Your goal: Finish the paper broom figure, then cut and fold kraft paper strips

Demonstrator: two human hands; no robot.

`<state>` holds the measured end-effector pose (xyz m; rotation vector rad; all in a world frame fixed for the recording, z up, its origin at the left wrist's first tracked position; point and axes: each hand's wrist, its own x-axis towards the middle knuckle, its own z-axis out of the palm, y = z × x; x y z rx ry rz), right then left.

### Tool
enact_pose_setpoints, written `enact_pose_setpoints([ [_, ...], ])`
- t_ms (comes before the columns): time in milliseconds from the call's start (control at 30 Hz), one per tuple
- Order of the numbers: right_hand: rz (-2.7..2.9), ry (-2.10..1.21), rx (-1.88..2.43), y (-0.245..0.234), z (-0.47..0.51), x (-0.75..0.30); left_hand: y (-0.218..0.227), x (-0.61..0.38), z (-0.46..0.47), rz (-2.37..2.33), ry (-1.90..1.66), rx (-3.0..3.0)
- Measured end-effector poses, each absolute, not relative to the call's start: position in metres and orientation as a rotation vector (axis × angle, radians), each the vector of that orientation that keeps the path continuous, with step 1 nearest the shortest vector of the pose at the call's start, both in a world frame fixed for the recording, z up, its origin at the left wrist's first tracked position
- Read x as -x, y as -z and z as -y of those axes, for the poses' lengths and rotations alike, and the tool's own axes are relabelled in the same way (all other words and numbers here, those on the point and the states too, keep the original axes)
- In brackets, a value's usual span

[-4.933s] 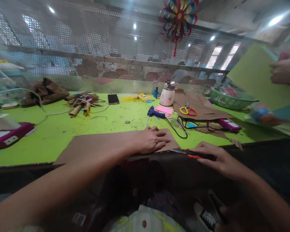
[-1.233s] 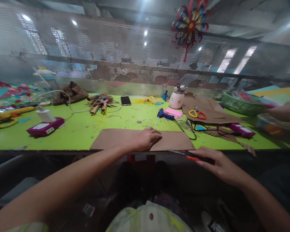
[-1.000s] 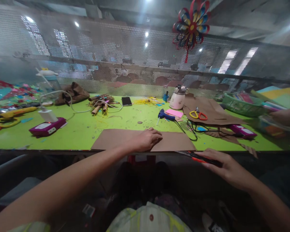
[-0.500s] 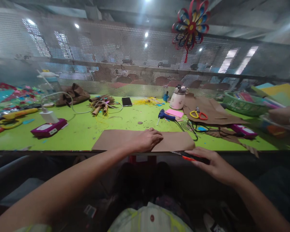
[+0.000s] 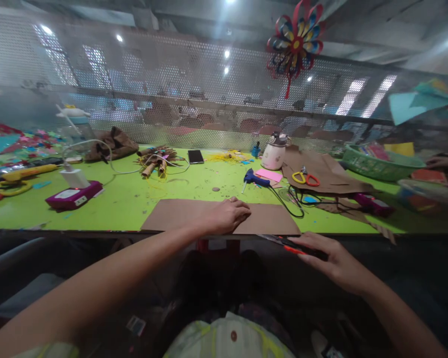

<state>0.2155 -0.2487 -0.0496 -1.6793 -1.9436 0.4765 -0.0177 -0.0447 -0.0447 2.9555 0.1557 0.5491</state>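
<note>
A strip of brown paper [image 5: 186, 213] lies along the front edge of the green table. My left hand [image 5: 229, 215] rests on top of it near its middle, fingers slightly bent and pressing on the paper rather than gripping it. My right hand [image 5: 328, 258] is closed around black and orange scissors [image 5: 293, 248], held just below the table edge. Their blades point left, close under the front edge of the strip; whether they touch it I cannot tell.
Beyond the strip are a blue glue gun [image 5: 257, 179] with its black cord, yellow-and-orange-handled scissors [image 5: 306, 178] on brown paper, a bottle [image 5: 274, 150] and a phone [image 5: 195, 157]. A purple power strip [image 5: 73, 195] stands left, a green basket [image 5: 384, 163] right.
My right hand and the scissors have shifted slightly down, away from the strip's right corner, which now lies flatter. At far right, coloured sheets have been lifted from the basket. My left hand stays put.
</note>
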Motion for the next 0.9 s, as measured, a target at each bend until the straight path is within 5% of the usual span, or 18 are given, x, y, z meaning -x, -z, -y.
enact_pose_setpoints([
  [900, 1.950, -0.475, 1.616, 0.051, 0.225, -0.182, 0.049, 0.016, 0.041, -0.147, -0.576, -2.909],
])
